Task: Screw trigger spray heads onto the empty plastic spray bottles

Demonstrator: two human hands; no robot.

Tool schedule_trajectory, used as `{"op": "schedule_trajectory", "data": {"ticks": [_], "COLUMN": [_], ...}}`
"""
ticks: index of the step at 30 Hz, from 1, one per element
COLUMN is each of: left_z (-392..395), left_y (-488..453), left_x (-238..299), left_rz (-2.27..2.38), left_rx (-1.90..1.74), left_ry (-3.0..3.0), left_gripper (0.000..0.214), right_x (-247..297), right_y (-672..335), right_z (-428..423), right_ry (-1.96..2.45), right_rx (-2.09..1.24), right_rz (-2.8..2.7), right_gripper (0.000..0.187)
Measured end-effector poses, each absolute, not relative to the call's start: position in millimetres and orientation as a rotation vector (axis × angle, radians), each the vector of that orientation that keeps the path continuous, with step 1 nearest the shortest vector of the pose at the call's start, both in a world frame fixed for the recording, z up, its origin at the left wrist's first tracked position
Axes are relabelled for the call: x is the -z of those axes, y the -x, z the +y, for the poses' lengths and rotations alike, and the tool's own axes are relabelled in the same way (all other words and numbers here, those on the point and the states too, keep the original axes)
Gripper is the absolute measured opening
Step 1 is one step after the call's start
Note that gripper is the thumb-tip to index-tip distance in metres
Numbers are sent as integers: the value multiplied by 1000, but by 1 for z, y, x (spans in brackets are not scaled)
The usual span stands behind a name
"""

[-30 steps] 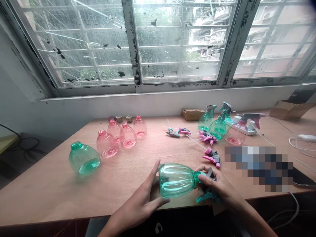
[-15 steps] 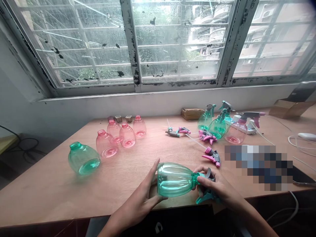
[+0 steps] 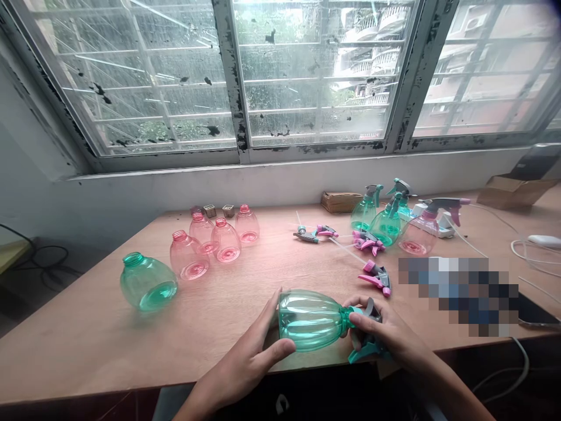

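A clear green spray bottle (image 3: pixel 311 320) lies on its side at the near edge of the wooden table (image 3: pixel 245 292). My left hand (image 3: pixel 249 356) cups its base, thumb and fingers wrapped round it. My right hand (image 3: pixel 385 336) is closed on the grey and green trigger head (image 3: pixel 370 339) fitted at the bottle's neck. A loose pink and grey trigger head (image 3: pixel 377 278) lies just beyond my right hand.
An open green bottle (image 3: pixel 146 283) and several pink bottles (image 3: pixel 214 240) stand at the left. Finished green and pink spray bottles (image 3: pixel 390 225) cluster at the back right, with loose trigger heads (image 3: pixel 315 234), a cardboard box (image 3: pixel 508 190), white cables (image 3: pixel 526 254) and a phone (image 3: pixel 534 316).
The green bottle has shifted very slightly in my hands, and my left thumb has curled further round its base. Everything else on the table is unmoved.
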State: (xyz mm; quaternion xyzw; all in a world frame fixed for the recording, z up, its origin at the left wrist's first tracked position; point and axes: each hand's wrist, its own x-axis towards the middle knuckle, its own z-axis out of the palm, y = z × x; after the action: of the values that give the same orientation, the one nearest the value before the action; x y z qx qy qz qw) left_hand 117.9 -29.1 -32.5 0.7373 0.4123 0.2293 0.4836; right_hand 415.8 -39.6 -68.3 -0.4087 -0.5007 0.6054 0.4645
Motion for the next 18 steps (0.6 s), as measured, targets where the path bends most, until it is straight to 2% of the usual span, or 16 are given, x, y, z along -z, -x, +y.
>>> {"op": "schedule_trajectory", "data": {"ticks": [5, 10, 18], "left_z": [-32, -34, -32], "left_y": [-118, -119, -125], "left_x": [33, 32, 29], "left_rz": [994, 1005, 1065], "left_rx": [-571, -581, -609], "left_ry": [-1882, -1932, -1806], "left_gripper": [93, 89, 95], "right_x": [68, 70, 63], "right_y": [-416, -417, -415], "right_z": [-39, -38, -43], "right_ry": [997, 1009, 1031], "right_rx": [-1493, -1477, -1473], "right_rz": [-1176, -1202, -1215], "right_gripper": [39, 39, 38]}}
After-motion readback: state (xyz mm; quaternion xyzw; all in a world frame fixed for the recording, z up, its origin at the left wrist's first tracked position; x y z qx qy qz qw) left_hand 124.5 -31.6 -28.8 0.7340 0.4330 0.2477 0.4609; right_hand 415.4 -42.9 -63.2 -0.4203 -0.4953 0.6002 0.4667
